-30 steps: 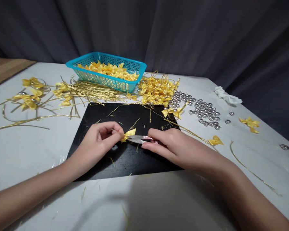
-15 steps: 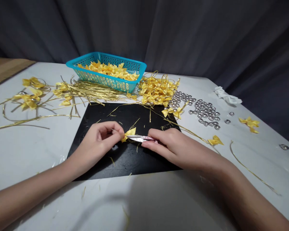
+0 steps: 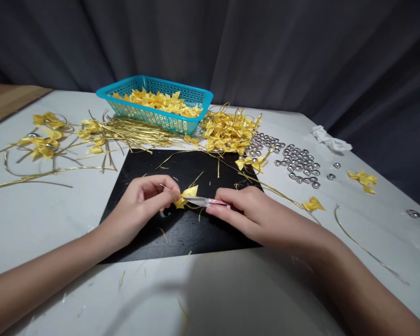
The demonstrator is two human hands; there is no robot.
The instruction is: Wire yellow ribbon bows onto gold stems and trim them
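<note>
Over the black mat [image 3: 154, 242], my left hand [image 3: 149, 198] pinches a small yellow ribbon bow [image 3: 189, 192] between thumb and fingertips. A thin strand pokes out above those fingers. My right hand [image 3: 240, 212] is closed around small pink-handled scissors [image 3: 203, 201], whose blades lie together and point left. Their tip touches or nearly touches the bow; exactly what sits at the tip is too small to make out. Gold cord clippings are scattered on the mat around both hands.
Behind the mat stands a blue basket [image 3: 154, 116] of yellow bows. Gold cords [image 3: 136, 132] lie before it, with a heap of corded bows [image 3: 227, 130] beside it. Several silver beads [image 3: 299, 163], a crumpled white cloth [image 3: 331, 140] and loose bows [image 3: 313, 204] lie right.
The scissor blades, slightly apart before, have come together at the bow. Both hands stay almost in the same place.
</note>
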